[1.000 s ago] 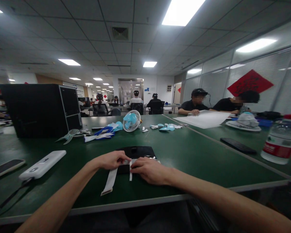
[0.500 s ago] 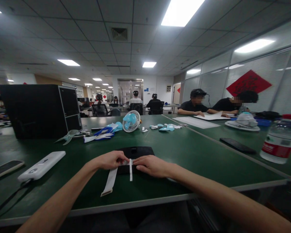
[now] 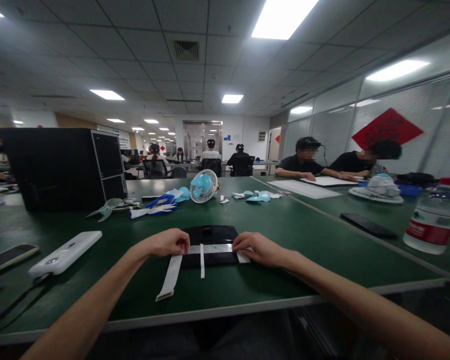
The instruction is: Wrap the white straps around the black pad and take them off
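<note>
A flat black piece with a curved top (image 3: 210, 233) lies on the table before me, with a pale, shiny band (image 3: 213, 248) running across its middle. At the left end of that band my left hand (image 3: 169, 243) has its fingers curled in, touching the top of a white ribbed strap (image 3: 169, 280) that trails toward the table edge. My right hand (image 3: 261, 249) pinches the band's right end, where a short white strap end (image 3: 243, 257) shows under the fingers. A narrow white strip (image 3: 202, 262) crosses the band and hangs down between the hands.
A power bank (image 3: 65, 254) with a cable and a phone (image 3: 13, 254) lie left, fingers touching the phone's edge. A black computer case (image 3: 56, 170), gloves (image 3: 155, 206) and a small fan (image 3: 203, 186) stand behind. Right are a keyboard (image 3: 367, 225) and water bottle (image 3: 433, 220); two people sit beyond.
My hands have moved apart from the middle of the band toward its two ends, uncovering it. At far left, another person's fingers have come to the phone.
</note>
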Action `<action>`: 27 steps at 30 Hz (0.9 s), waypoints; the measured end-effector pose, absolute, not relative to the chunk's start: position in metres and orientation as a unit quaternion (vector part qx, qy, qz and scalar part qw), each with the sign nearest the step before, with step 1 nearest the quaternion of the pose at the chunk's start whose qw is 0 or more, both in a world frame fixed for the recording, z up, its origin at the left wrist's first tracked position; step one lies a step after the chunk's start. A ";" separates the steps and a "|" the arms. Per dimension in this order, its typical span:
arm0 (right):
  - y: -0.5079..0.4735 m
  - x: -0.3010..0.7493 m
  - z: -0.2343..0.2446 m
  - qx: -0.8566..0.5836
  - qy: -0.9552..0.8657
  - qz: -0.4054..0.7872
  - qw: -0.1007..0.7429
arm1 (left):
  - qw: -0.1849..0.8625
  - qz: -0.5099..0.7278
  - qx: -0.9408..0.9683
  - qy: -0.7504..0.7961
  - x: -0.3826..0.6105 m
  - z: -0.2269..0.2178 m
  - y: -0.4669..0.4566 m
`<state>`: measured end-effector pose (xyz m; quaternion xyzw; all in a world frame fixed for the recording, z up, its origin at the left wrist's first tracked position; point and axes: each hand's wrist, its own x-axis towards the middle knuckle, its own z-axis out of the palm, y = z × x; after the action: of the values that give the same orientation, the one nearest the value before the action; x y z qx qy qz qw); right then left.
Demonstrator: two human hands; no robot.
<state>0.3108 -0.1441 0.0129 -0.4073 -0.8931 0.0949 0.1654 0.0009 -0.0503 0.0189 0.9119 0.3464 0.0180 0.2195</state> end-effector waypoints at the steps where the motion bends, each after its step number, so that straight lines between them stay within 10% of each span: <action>1: -0.143 0.312 0.012 -0.408 -0.893 0.091 0.166 | 0.218 0.016 0.911 0.349 0.000 0.018 -0.049; 17: -0.134 0.310 0.015 -0.427 -0.881 0.081 0.188 | 0.236 0.024 0.908 0.345 -0.020 0.013 -0.026; 27: -0.072 0.277 0.013 -0.466 -0.866 -0.005 0.181 | -0.006 0.065 0.833 0.549 -0.053 -0.012 0.024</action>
<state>0.2772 -0.0717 0.0127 -0.4661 -0.8661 -0.0045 0.1809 -0.0525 0.0242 -0.0121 0.8332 0.5492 0.0649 -0.0059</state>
